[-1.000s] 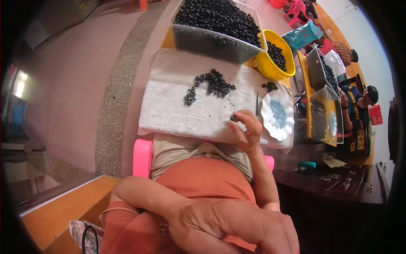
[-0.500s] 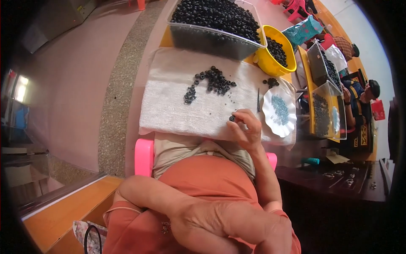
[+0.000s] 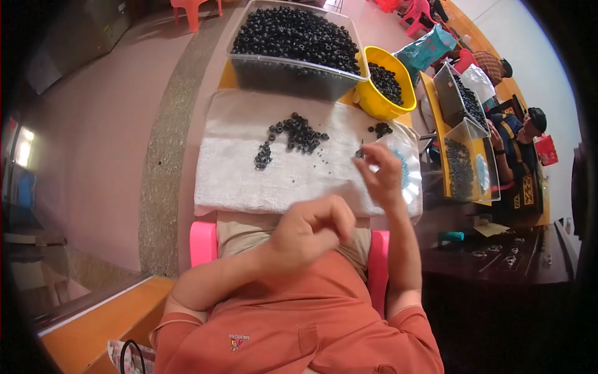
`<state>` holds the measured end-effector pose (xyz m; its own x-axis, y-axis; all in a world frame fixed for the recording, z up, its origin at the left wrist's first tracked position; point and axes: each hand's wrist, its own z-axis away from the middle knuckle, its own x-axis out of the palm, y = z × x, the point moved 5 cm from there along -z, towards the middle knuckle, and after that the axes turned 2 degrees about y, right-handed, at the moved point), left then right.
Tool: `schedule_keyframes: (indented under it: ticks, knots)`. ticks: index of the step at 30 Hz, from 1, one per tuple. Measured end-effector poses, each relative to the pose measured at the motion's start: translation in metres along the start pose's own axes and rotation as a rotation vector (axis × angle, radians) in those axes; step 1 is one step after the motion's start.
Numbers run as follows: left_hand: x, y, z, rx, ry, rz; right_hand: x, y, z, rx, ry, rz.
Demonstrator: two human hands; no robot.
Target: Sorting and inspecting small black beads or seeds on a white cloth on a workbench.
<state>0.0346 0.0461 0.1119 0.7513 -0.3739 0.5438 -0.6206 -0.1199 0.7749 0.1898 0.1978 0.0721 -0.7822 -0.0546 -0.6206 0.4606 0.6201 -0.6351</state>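
Observation:
My right hand [image 3: 382, 176] is above the right part of a white towel [image 3: 230, 181], pinching a small round black bead [image 3: 359, 154] between thumb and fingertips. It covers part of a scalloped white plate [image 3: 413, 192] holding tiny pale-blue pieces [image 3: 403, 167]. My left hand [image 3: 311, 229] hovers over my lap at the towel's near edge, fingers curled in; whatever they hold, if anything, is hidden. A loose pile of black beads [image 3: 300, 134] lies mid-towel, with smaller dark beads [image 3: 263, 156] to its left. Another small bead group [image 3: 380, 129] sits beyond the plate.
Behind the towel stand a clear bin [image 3: 293, 81] full of black beads and a yellow basin [image 3: 380, 107] with more. To the right, a second table bears clear bins [image 3: 464, 165], where another person [image 3: 523, 140] sits. A pink chair [image 3: 204, 242] surrounds me.
My left hand has moved forward from near my chest to the towel's near edge. With its bead, my right hand has shifted forward and right, over the plate's edge. The view has shifted slightly.

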Motion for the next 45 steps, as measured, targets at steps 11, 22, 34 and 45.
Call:
schedule_keyframes:
  ticks: [11, 22, 34, 45]
  knots:
    - [-0.088, -0.063, 0.001, -0.119, 0.533, -0.173, -0.079, 0.103, -0.138, 0.017, 0.287, 0.339]
    - [-0.118, -0.077, 0.006, -0.136, 0.575, -0.311, -0.021, 0.047, -0.072, -0.094, 0.051, 0.016]
    - [-0.119, -0.081, 0.009, -0.158, 0.62, -0.24, 0.059, 0.019, -0.047, -0.095, -0.389, 0.323]
    - [-0.123, -0.083, 0.009, -0.188, 0.608, -0.231, 0.066, 0.02, -0.043, -0.049, -0.426, 0.347]
